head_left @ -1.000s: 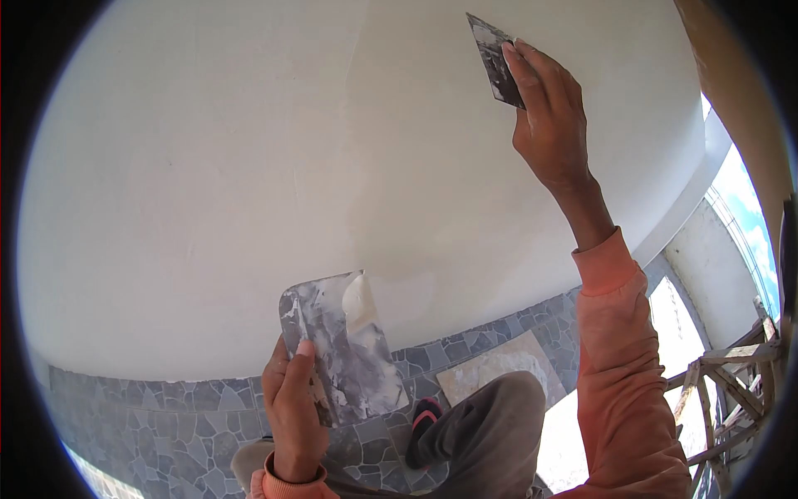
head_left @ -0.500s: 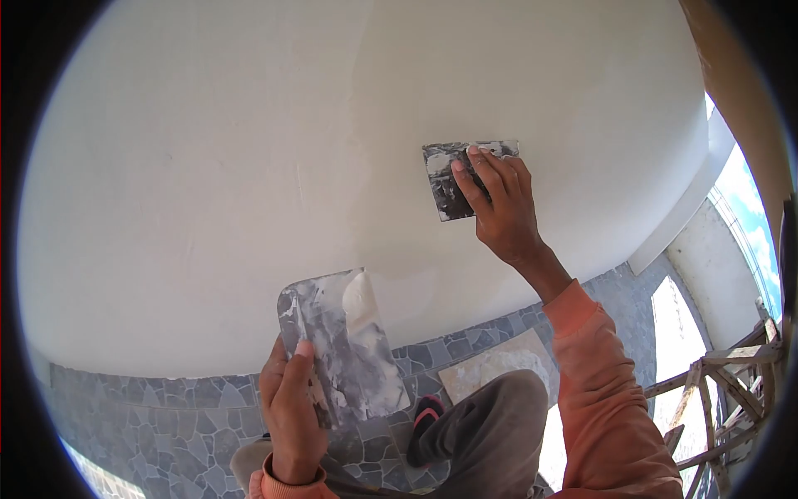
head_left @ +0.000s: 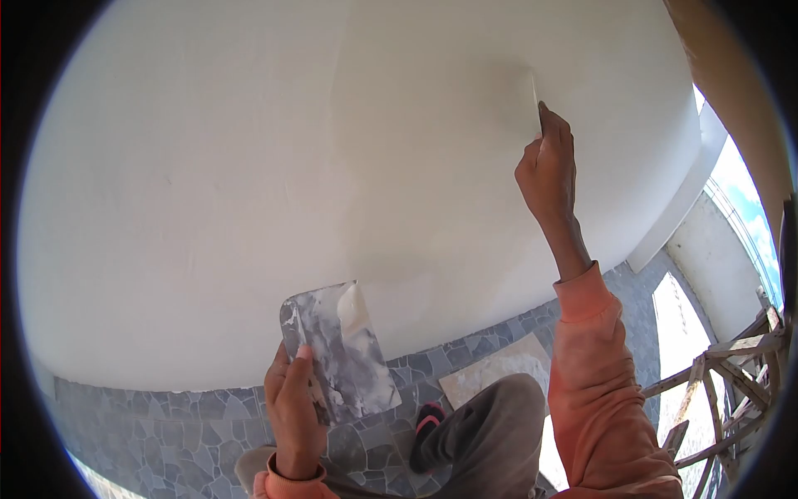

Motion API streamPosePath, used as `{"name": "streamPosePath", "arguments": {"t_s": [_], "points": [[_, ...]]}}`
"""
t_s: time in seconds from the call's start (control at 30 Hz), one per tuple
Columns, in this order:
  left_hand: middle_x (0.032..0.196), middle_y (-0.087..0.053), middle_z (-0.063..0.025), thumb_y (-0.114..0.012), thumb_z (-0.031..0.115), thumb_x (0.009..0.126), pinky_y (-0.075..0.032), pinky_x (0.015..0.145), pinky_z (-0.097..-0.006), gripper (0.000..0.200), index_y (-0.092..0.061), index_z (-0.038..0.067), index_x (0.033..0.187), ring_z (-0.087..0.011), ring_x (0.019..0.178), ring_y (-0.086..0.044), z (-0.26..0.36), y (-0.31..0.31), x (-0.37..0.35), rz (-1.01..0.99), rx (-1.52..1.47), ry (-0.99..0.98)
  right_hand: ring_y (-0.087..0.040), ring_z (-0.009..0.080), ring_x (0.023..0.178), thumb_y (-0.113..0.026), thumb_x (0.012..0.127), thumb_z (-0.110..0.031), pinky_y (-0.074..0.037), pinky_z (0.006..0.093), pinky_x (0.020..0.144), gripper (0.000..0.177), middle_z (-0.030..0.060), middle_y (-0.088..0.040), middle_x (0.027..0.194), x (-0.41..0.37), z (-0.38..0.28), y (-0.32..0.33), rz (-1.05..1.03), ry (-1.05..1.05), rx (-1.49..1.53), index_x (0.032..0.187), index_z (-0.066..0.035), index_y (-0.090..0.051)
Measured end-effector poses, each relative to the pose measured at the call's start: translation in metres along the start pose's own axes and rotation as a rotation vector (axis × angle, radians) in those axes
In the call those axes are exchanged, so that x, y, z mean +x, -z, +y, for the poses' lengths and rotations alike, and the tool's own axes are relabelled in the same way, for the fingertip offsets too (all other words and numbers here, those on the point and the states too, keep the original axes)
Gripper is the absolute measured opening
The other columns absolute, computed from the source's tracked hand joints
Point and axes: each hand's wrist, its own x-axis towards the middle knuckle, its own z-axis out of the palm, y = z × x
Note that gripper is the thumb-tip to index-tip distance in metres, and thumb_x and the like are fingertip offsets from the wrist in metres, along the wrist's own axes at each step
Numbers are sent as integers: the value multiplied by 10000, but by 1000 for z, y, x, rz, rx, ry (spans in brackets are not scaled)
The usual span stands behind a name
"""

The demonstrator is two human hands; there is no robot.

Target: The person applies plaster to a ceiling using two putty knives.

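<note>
My left hand (head_left: pixel 295 399) grips a wide flat plate (head_left: pixel 341 358) by its left side, thumb on top. The plate is smeared with grey and white paste, with a thicker white lump near its upper right corner. Higher up on the right, my right hand (head_left: pixel 550 162) is closed around a scraper blade (head_left: pixel 534 96), which is seen nearly edge-on against the pale wall (head_left: pixel 249 191). A darker, damp-looking area of wall lies around and left of the blade.
Grey stone paving (head_left: pixel 183 432) runs along the wall's foot. A stained board (head_left: pixel 499 370) lies beside my bent knee (head_left: pixel 499 416) and shoe (head_left: pixel 428 420). At the lower right stands a wooden frame (head_left: pixel 740 349); sky shows at the right edge.
My right hand has moved up and to the right, and its blade has turned from showing its face to nearly edge-on. My left hand and the plate have barely shifted.
</note>
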Motion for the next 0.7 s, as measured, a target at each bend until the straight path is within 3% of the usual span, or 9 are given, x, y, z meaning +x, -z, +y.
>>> {"name": "streamPosePath", "arguments": {"t_s": [0.17, 0.3, 0.4, 0.63, 0.7], "points": [[1073, -668, -92, -493, 141, 987, -522, 813, -279, 355, -545, -67, 1269, -158, 922, -654, 0, 0, 1, 3, -6, -14, -518, 362, 1157, -597, 798, 91, -471, 459, 935, 572, 221, -489, 1303, -39, -29, -25, 28, 364, -137, 1354, 90, -464], [1084, -668, -83, -486, 119, 982, -543, 823, -294, 323, -563, -30, 1258, -174, 952, -670, 0, 3, 0, -21, -11, -9, -517, 372, 1189, -546, 872, 17, -439, 500, 993, 496, 249, -497, 1310, -82, -51, -26, -129, 696, -94, 1360, 83, -483], [1073, -669, -84, -492, 131, 983, -536, 810, -285, 330, -561, -38, 1257, -167, 932, -665, 3, 2, 0, -17, 2, -14, -537, 344, 1182, -566, 861, 40, -449, 480, 985, 515, 221, -509, 1307, -77, -53, -13, -202, 739, 33, 1369, 62, -486], [1065, -669, -87, -494, 128, 982, -533, 808, -283, 328, -562, -45, 1252, -164, 928, -663, 4, 1, -2, -13, -12, -9, -569, 335, 1105, -548, 834, 105, -522, 440, 903, 472, 146, -526, 1242, 35, -32, 14, 137, 201, -4, 1301, 49, -506], [1075, -668, -87, -493, 119, 983, -540, 819, -292, 325, -560, -39, 1259, -169, 946, -667, 4, 4, -1, -27, -21, -6, -554, 345, 1094, -557, 841, 81, -534, 455, 867, 452, 154, -508, 1231, 48, -23, 4, 142, 213, -66, 1289, 60, -503]]}}
